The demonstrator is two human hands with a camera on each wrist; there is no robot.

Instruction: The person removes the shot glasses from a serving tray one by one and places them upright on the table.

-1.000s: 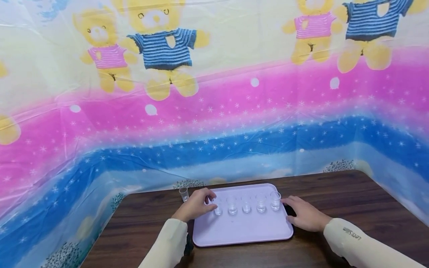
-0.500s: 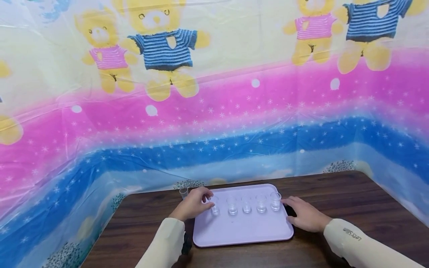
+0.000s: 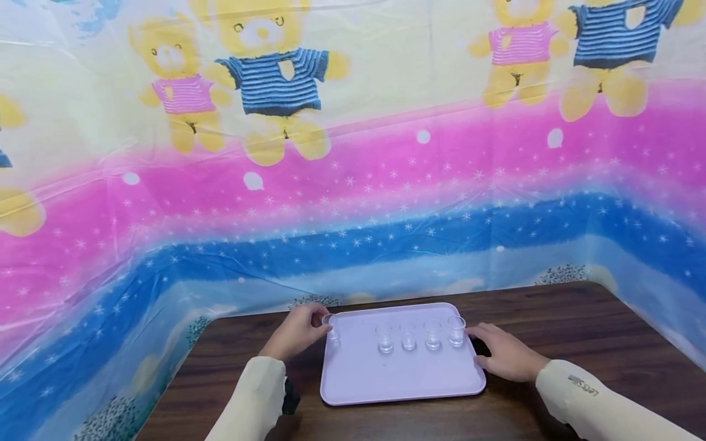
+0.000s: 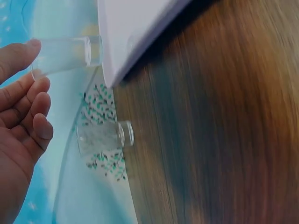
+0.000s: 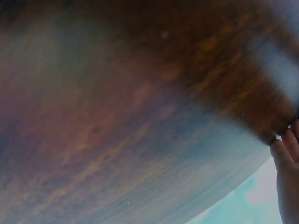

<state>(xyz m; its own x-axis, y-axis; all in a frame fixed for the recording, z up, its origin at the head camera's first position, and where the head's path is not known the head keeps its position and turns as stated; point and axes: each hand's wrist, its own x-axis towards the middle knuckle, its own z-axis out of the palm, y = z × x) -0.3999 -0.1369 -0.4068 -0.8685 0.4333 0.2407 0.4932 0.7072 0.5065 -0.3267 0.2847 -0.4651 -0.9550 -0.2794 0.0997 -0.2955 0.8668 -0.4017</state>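
Observation:
My left hand (image 3: 296,331) pinches a small clear shot glass (image 3: 332,331) near its rim, at the tray's left edge. In the left wrist view that shot glass (image 4: 65,55) is held between thumb and fingers, its thick base towards the pink tray (image 4: 133,28). Several more shot glasses (image 3: 408,340) stand in a row on the tray (image 3: 402,380), towards its right side. My right hand (image 3: 510,352) lies at the tray's right edge, fingertips by the rim beside the end glass (image 3: 456,334). Only part of the right hand (image 5: 287,172) shows in the right wrist view.
Another shot glass (image 4: 103,137) stands on the dark wooden table (image 4: 210,130) left of the tray; the left hand hides it in the head view. A printed cloth (image 3: 358,153) with teddy bears hangs behind the table.
My left hand has moved left with the shot glass, from beside the row to the tray's left edge. The right hand and the other glasses on the tray stay put.

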